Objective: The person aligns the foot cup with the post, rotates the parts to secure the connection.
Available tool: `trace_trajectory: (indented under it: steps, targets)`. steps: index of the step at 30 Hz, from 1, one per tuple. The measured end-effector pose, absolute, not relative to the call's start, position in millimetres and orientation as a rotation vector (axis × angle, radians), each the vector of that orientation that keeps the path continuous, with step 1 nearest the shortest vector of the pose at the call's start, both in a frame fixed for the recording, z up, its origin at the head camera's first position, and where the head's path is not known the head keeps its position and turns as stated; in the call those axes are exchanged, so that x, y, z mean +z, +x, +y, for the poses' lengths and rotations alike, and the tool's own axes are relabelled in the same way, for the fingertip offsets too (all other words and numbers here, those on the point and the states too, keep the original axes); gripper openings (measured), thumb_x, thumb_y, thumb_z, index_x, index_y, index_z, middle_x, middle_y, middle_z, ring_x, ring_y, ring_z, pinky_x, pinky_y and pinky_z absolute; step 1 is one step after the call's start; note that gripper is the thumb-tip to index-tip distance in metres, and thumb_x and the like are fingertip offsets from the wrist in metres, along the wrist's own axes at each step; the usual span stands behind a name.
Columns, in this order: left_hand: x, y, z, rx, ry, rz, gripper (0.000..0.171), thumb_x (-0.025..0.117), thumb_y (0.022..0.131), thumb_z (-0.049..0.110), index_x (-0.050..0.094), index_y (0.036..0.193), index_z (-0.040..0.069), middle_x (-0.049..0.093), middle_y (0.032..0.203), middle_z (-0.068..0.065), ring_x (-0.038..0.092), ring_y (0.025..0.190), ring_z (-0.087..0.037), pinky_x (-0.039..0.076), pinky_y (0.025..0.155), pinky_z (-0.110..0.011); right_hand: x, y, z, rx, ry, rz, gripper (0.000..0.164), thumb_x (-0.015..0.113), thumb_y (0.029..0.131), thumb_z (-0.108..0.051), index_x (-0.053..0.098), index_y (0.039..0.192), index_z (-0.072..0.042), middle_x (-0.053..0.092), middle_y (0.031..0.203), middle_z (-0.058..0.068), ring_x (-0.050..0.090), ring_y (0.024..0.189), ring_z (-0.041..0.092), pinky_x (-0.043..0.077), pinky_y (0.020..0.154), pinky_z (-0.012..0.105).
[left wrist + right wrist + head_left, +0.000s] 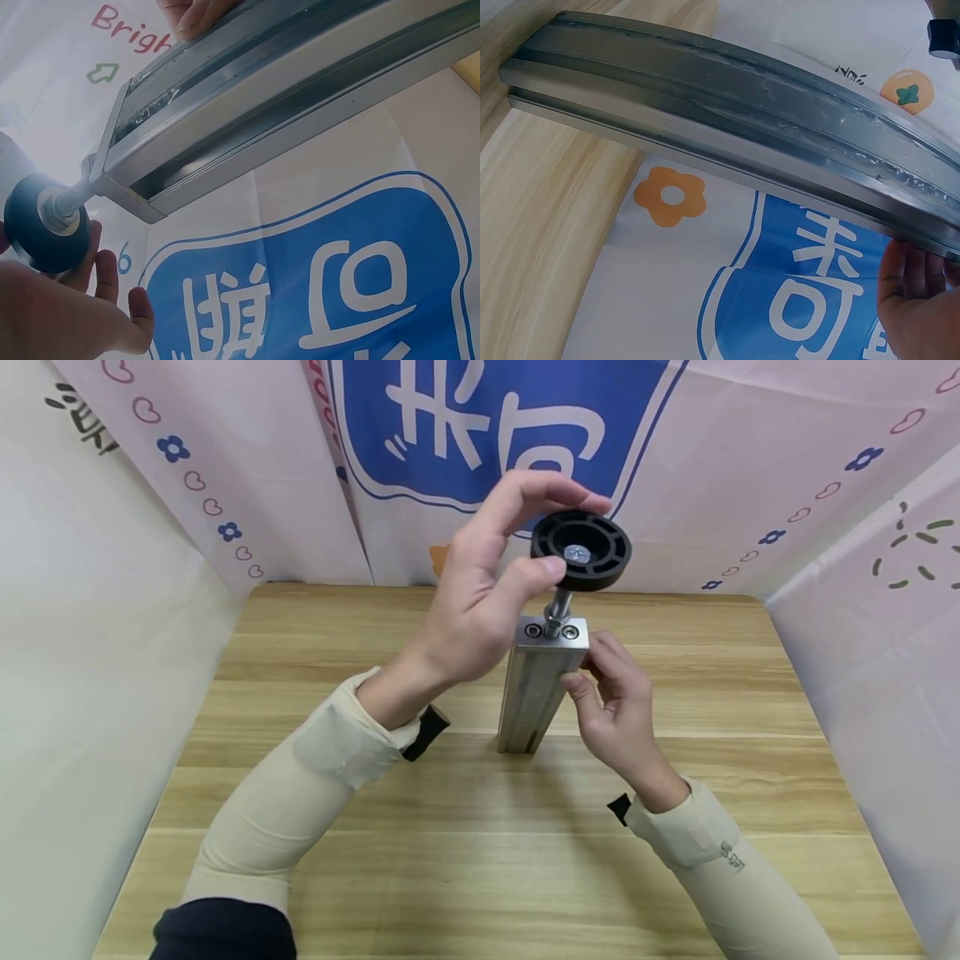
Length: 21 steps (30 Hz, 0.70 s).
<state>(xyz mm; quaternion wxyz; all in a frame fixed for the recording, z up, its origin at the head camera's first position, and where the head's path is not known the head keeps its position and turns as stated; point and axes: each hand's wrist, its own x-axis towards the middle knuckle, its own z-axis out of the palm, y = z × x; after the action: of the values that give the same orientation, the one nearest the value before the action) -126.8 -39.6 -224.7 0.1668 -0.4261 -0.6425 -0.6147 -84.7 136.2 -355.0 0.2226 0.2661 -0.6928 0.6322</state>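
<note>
An aluminium profile (528,693) stands upright on the table, its silver end plate (552,645) on top with two socket screws. Out of the plate rises a threaded stem (561,603) with a nut, carrying a black round levelling foot (617,575). My left hand (480,602) holds the foot by its rim, thumb on the near side and fingers on the far side; the left wrist view shows the foot (37,240) from below. Near the profile's top, my right hand (618,706) grips its right side. In the right wrist view the profile (705,112) runs down to the table.
The wooden table (420,877) has light and dark grain. White printed sheets with a blue sign (450,468) hang behind it, and further white sheets (907,610) stand at both sides. Dark wrist camera pieces (426,732) show below the sleeves.
</note>
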Motion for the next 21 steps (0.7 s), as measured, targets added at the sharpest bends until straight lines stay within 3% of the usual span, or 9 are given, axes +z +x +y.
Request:
trace_trajectory:
  steps: [4,10,15,21]
  targets:
    - [-225.2,-125.5,-40.7,-1.703,-1.194,-1.85,0.052,0.048,0.092,0.017,0.053,0.134,-0.013,0.063,0.139,-0.026,0.058,0.131,-0.02,0.043,0.117,-0.035,-355.0,-85.4,136.1,1.747,0.743,-1.9,0.047,0.068,0.098,-0.021,0.066,0.122,0.018,0.065,0.111,-0.005,0.06,0.094,0.011,0.054,0.083,0.02]
    - [-224.1,-121.5,-40.4,-1.535,-1.023,-1.92,0.061,0.071,0.085,0.031,0.058,0.132,-0.006,0.064,0.133,-0.016,0.054,0.121,-0.012,0.038,0.105,-0.029,-355.9,-85.6,136.7,1.741,0.769,-1.887,0.051,0.068,0.097,-0.026,0.065,0.123,0.019,0.065,0.11,-0.006,0.059,0.093,0.01,0.053,0.083,0.021]
    - [-221.7,-121.4,-39.3,-1.479,-0.947,-1.912,0.069,0.088,0.076,0.028,0.058,0.129,-0.004,0.065,0.127,-0.013,0.057,0.116,-0.01,0.04,0.1,-0.027,-355.4,-84.5,137.1,1.732,0.763,-1.909,0.051,0.069,0.097,-0.024,0.064,0.125,0.018,0.065,0.113,-0.008,0.06,0.096,0.009,0.055,0.088,0.021]
    - [-221.0,-122.4,-40.1,-1.468,-0.925,-1.908,0.07,0.092,0.073,0.025,0.059,0.127,-0.004,0.068,0.122,-0.012,0.061,0.111,-0.01,0.039,0.099,-0.027,-354.8,-84.1,136.6,1.736,0.763,-1.905,0.05,0.07,0.097,-0.023,0.064,0.125,0.019,0.065,0.113,-0.007,0.06,0.096,0.01,0.055,0.087,0.022]
